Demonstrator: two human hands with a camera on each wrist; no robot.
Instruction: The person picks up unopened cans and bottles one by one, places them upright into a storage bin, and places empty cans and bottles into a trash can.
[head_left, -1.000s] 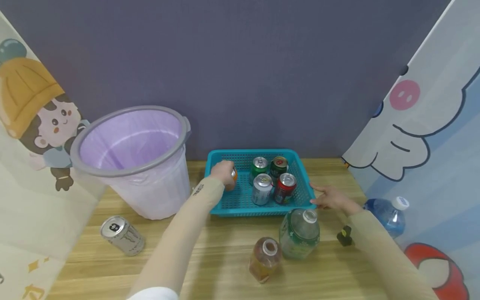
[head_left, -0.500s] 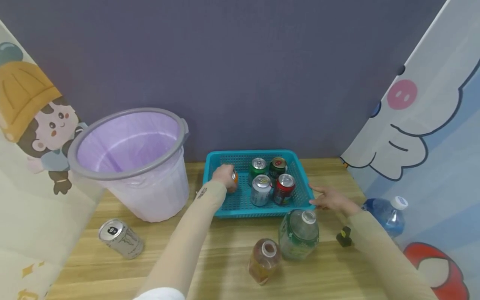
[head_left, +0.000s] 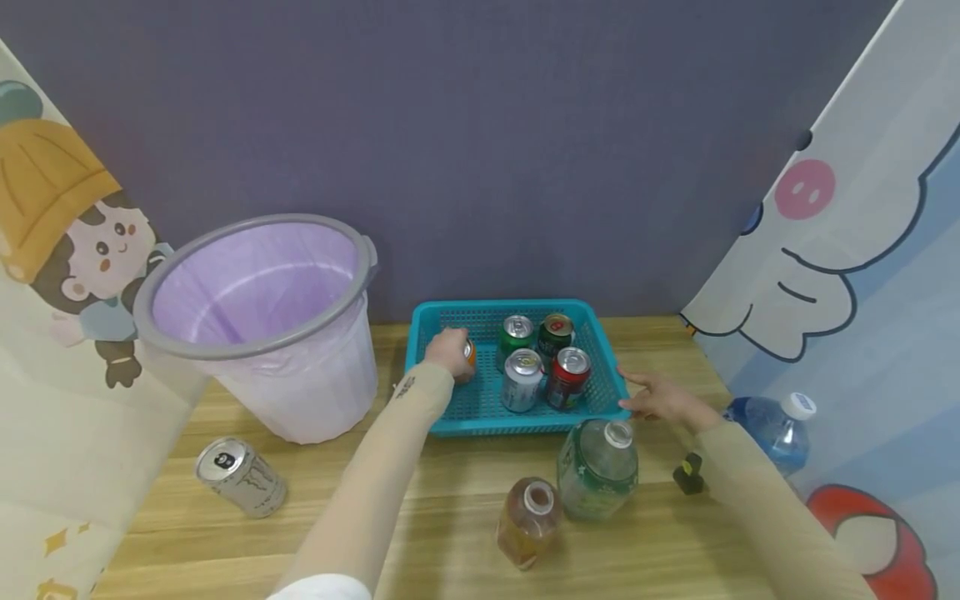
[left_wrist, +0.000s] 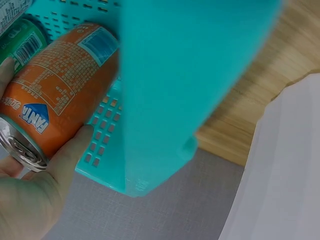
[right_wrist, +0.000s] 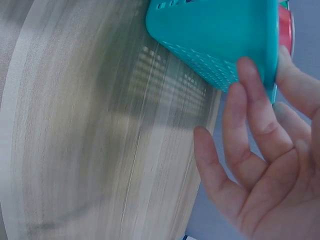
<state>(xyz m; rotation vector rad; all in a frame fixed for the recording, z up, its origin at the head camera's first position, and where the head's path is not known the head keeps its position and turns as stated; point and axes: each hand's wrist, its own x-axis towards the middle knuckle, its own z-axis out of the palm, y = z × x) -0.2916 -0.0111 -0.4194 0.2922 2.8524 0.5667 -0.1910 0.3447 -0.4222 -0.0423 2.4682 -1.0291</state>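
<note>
We see a glossy metal can (left_wrist: 65,85), a smooth plastic basket (left_wrist: 175,60), a wood-grained table (head_left: 431,537) and a matt wall (head_left: 480,150).

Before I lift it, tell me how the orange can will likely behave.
The orange can is probably slippery, given its smooth, shiny surface. Its round body would likely roll if laid down, though the raised walls of the basket should stop it.
</note>
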